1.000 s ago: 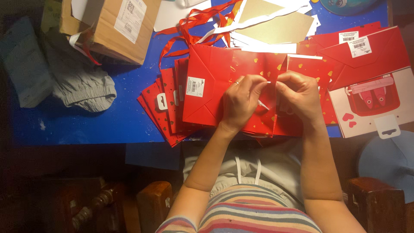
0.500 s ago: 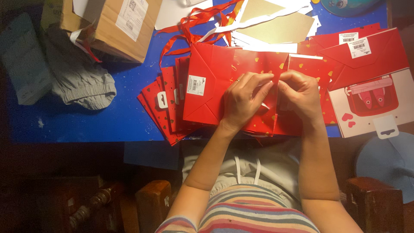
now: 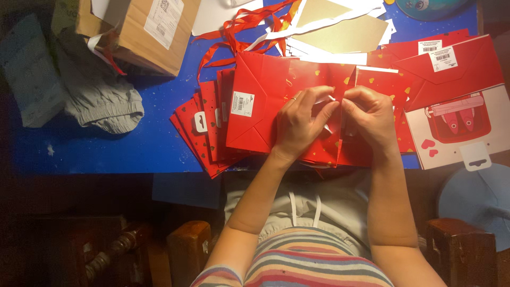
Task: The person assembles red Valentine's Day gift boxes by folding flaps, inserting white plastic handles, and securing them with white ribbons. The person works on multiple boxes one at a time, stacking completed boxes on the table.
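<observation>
I see my left hand [image 3: 300,125] and right hand [image 3: 372,119] meeting over the flat red gift bag [image 3: 265,106], which lies atop a fanned stack of the same on the blue tabletop [image 3: 133,143]. Each hand's grip is pinched together on a thin white strip [image 3: 330,98], perhaps a handle end; it's too small to be sure. The bag looks light, stiff paper that creases easily, so I'd hold its folded edges.

You sit at a blue counter [image 3: 106,143] under warm, dim light; dark wooden chair arms [image 3: 188,250] flank you, the floor below lost in shadow.
</observation>
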